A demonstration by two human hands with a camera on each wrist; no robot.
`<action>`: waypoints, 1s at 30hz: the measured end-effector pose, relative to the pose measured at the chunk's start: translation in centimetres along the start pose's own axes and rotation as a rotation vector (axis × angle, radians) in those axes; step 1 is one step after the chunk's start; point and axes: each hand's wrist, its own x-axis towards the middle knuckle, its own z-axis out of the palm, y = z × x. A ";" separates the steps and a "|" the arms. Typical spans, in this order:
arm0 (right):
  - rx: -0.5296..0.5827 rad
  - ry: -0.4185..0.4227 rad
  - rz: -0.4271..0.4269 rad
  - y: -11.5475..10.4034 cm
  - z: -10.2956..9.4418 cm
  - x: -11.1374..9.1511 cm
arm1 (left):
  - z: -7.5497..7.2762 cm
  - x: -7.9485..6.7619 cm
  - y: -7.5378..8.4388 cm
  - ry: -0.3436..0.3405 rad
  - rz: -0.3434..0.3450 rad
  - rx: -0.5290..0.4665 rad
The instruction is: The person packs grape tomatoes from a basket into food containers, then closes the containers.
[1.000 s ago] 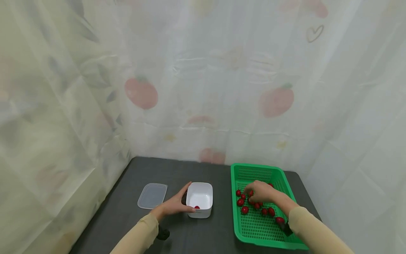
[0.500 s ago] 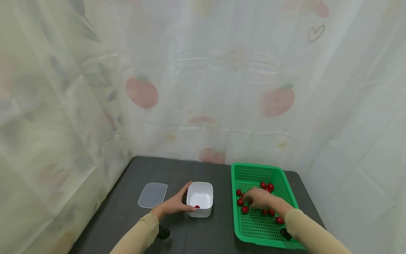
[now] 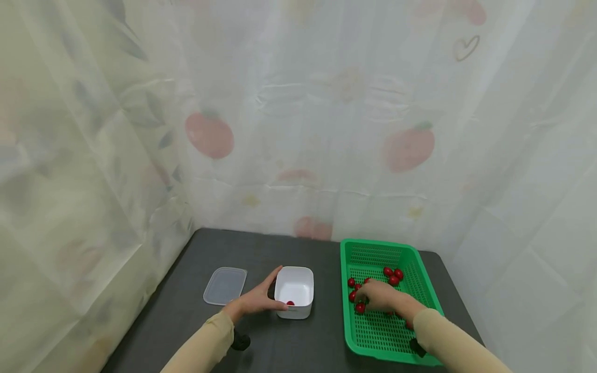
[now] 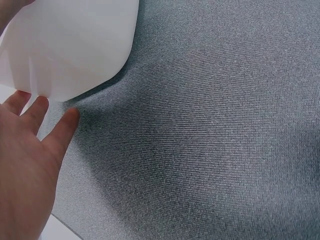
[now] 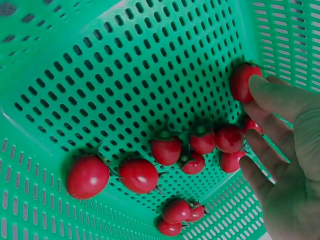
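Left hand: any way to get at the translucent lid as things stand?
Probably yes, with a catch: the lid lies uncovered on the table beside the left hand, but that hand grips the white container and would likely need to release it.

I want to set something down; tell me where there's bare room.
Bare table lies between the white container and green basket, and behind the lid and container, toward the curtain. Crowded: the basket's middle, tomatoes around the right hand; and the container's left side, gripped by the left hand.
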 end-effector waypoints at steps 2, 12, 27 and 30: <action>-0.003 -0.003 -0.001 -0.1 0.0 0.0 | 0.0 0.0 0.0 0.000 0.000 0.002; -0.030 -0.012 -0.010 -0.9 0.3 -0.2 | -0.1 0.0 0.1 0.000 -0.004 0.012; -0.053 -0.010 0.021 -1.0 0.8 0.1 | 0.0 0.0 -0.1 -0.016 0.001 0.002; -0.054 -0.008 0.028 -1.0 0.8 0.1 | 0.0 0.1 -0.2 -0.018 0.005 0.001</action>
